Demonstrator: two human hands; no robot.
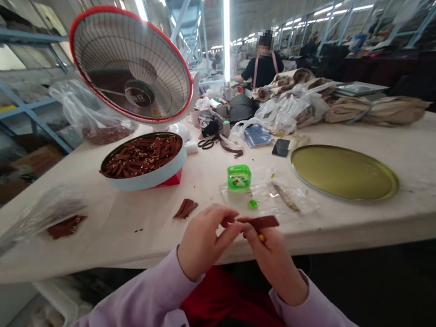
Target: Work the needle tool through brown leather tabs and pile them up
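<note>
Just above the table's front edge, my two hands meet around a small brown leather strap (264,223). My right hand (272,256) is closed on the strap, which sticks out past its fingers. A small yellow thing (261,238) shows at those fingers; its kind is unclear. My left hand (204,238) has thumb and fingertips drawn together at the strap's left end. To the left of it lie several brown leather strips (185,209) with metal bits. A green plastic tub (239,177) and a small green cap (253,204) are beyond my hands.
At left, a round tin (176,165) holds many brown strips under a red-rimmed fan heater (134,66). Clear bags (29,222) lie nearby. A gold round lid (343,171) lies at right. Scissors (207,143), bags and rolls clutter the back. A person (263,66) is farther off.
</note>
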